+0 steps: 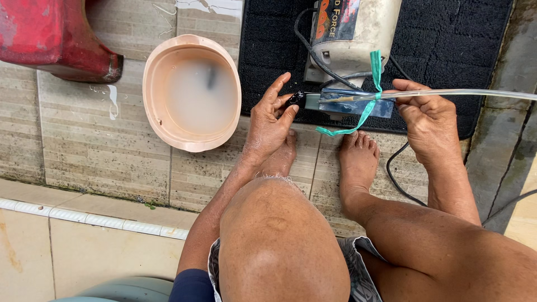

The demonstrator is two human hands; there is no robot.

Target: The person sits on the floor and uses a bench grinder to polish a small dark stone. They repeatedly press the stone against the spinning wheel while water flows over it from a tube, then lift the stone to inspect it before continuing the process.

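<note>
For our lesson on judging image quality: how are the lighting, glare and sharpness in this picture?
Head view: soft, even daylight, only faint shadows; pale glare on the cloudy water in the peach basin; left hand, right hand and clear tube all sharp; slight wide-angle stretching at the knees.

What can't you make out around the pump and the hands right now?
Head view only:
- Pump: top cut off by the upper edge.
- Clear tube: far end runs off the right edge.
- Black part at the left hand: too small to identify.
- Basin: cloudy water hides the bottom.
- Right hand: its grip on the tube is hidden by its fingers.
</note>
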